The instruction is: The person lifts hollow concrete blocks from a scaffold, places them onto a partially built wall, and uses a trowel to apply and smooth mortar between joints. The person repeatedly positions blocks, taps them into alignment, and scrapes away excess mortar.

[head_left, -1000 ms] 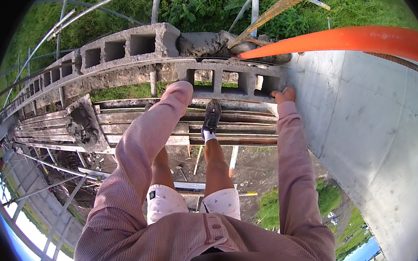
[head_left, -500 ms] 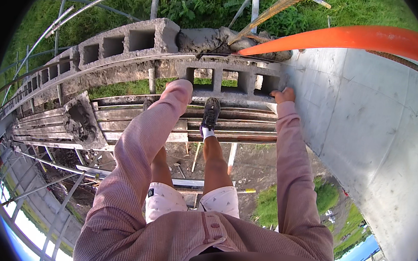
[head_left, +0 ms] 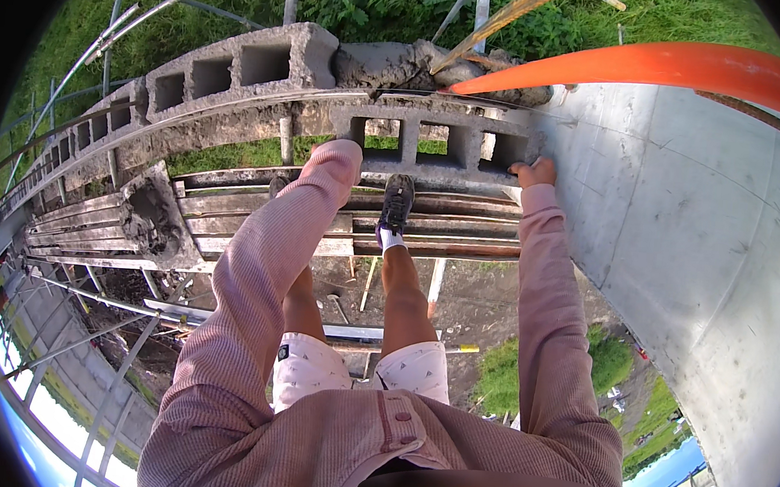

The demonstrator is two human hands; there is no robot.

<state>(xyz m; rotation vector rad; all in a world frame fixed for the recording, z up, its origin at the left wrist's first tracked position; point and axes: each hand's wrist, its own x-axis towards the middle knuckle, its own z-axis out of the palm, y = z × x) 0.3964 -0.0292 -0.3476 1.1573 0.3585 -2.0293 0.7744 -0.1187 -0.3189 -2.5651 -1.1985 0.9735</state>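
Note:
A grey hollow concrete block with three openings spans the space between my two hands, close in front of the wall line and above the planks. My right hand grips its right end, fingers curled at the last opening. At the opposite end is my left hand, mostly covered by the pink sleeve, so its fingers barely show. Just beyond the block, wet mortar lies on the wall top, beside a row of laid blocks running left. A taut string line passes between.
On the right rises a smooth grey concrete wall. An orange hose or pipe slants across at the upper right, near a rusty rebar. Below are scaffold planks and a mortar-smeared board. Metal scaffold poles stand left.
The view has shifted slightly, so the wall and block sit a little higher in the picture. Both hands keep their places at the block's ends.

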